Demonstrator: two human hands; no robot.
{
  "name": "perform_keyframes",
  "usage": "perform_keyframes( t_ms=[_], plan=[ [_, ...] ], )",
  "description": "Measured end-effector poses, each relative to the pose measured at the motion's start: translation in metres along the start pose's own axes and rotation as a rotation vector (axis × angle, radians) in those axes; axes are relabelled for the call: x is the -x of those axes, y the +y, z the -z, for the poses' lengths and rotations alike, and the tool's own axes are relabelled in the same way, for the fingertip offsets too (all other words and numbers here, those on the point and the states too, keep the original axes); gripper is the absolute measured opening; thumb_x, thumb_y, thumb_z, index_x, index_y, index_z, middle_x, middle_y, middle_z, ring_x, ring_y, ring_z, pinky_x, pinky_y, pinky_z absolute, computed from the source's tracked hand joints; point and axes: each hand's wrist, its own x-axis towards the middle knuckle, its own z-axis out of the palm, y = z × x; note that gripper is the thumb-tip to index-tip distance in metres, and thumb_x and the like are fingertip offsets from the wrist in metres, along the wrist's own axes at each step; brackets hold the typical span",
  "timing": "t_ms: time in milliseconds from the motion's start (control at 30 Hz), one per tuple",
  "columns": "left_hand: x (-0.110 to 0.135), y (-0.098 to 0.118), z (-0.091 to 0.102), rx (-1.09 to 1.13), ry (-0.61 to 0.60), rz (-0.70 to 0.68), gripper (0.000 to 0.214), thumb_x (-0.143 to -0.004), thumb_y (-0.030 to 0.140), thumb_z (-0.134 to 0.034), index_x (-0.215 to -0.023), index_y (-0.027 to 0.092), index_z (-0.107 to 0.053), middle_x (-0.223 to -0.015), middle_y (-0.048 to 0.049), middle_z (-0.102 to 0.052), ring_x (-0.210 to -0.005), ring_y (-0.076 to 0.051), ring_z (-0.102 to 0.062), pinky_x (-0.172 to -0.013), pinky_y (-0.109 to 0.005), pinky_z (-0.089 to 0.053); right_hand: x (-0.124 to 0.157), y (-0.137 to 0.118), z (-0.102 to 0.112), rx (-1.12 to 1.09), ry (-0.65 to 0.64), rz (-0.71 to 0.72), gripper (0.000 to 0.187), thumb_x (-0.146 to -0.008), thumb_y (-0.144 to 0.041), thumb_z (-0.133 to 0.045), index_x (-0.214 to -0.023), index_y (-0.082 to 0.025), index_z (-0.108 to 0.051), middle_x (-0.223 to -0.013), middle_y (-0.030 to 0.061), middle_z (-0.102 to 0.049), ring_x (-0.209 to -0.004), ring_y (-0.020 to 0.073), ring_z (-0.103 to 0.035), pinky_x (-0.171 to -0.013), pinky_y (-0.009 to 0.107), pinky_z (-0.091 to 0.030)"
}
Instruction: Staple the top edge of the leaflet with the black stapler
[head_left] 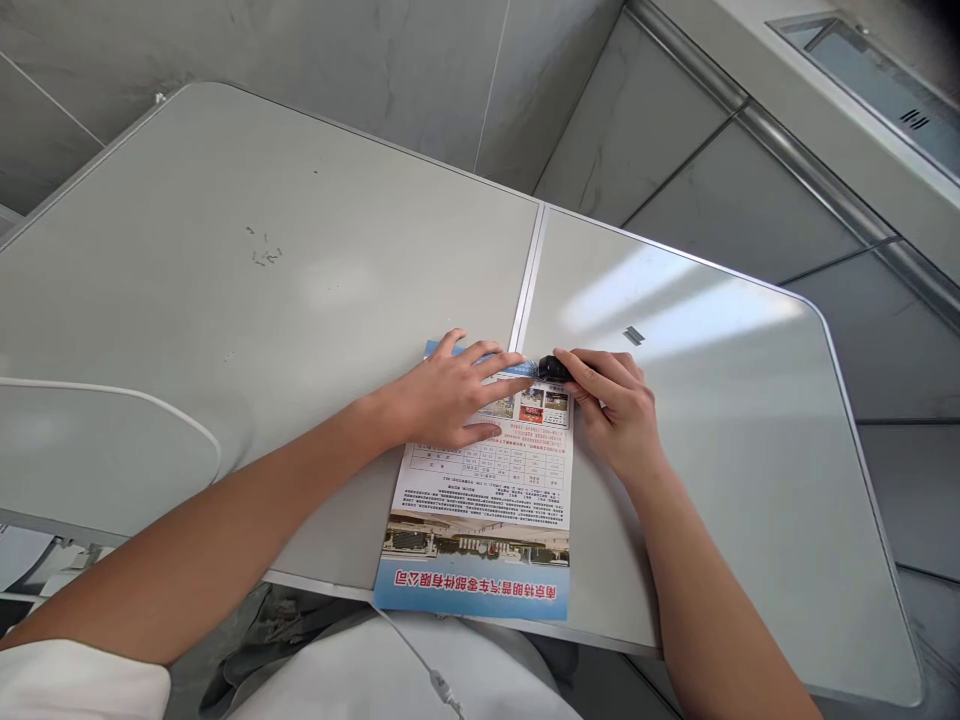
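Note:
A printed flyer (480, 560) with blue ends, photos, a table and Chinese text lies upside down to me at the table's near edge. My left hand (454, 395) rests on its far left part, fingers spread and pressing the paper flat. At the flyer's far right edge, my right hand (611, 400) grips a small black stapler (553, 369) between thumb and fingers. Most of the stapler's body is hidden by the hand, and its tip sits over the paper near my left fingertips.
The grey folding table (375, 260) has a metal seam down its middle. Short staple strips (634, 335) lie beyond my right hand, and several loose staples (266, 250) are scattered at far left. A white cable (135, 390) curves across the left side. Tiled walls stand behind.

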Motion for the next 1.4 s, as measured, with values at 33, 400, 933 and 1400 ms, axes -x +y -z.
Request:
perform_keyframes(
  t_ms=[33,400,933,1400],
  plan=[
    [0.0,0.0,0.0,-0.001,-0.001,-0.001,0.065,-0.101,0.048,-0.057,-0.162,0.029,-0.043,-0.171,-0.0116,-0.04,-0.149,-0.038,-0.04,-0.121,-0.063,-0.024,0.0,0.0,0.0,0.009,0.0,0.002,0.05,-0.106,-0.019,-0.051,-0.148,-0.043,-0.063,-0.126,0.0022,-0.074,-0.107,0.0274,-0.064,-0.096,0.049,-0.05],
    [0.0,0.0,0.0,0.019,0.007,0.009,0.066,-0.099,0.048,-0.06,-0.161,0.031,-0.044,-0.17,-0.0107,-0.042,-0.148,-0.039,-0.041,-0.122,-0.063,-0.024,-0.002,-0.007,0.001,0.044,-0.043,-0.047,0.048,-0.105,-0.018,-0.049,-0.143,-0.041,-0.067,-0.124,0.0023,-0.074,-0.107,0.0284,-0.062,-0.096,0.05,-0.046],
    [0.001,-0.004,0.003,0.058,-0.009,0.002,0.055,-0.1,0.048,-0.06,-0.149,0.024,-0.053,-0.168,-0.0146,-0.044,-0.15,-0.037,-0.041,-0.123,-0.064,-0.023,-0.005,-0.028,-0.007,0.182,-0.042,-0.109,0.054,-0.098,-0.007,-0.047,-0.138,-0.037,-0.067,-0.121,0.006,-0.073,-0.11,0.0306,-0.058,-0.099,0.053,-0.04],
    [0.0,-0.004,0.01,0.051,-0.042,0.019,0.072,-0.096,0.042,-0.06,-0.162,0.022,-0.037,-0.164,-0.0183,-0.045,-0.146,-0.037,-0.045,-0.124,-0.063,-0.023,0.001,-0.009,0.004,0.03,0.164,-0.298,0.043,-0.097,-0.014,-0.048,-0.129,-0.032,-0.072,-0.119,0.0061,-0.074,-0.103,0.0298,-0.064,-0.09,0.048,-0.052]
  ],
)
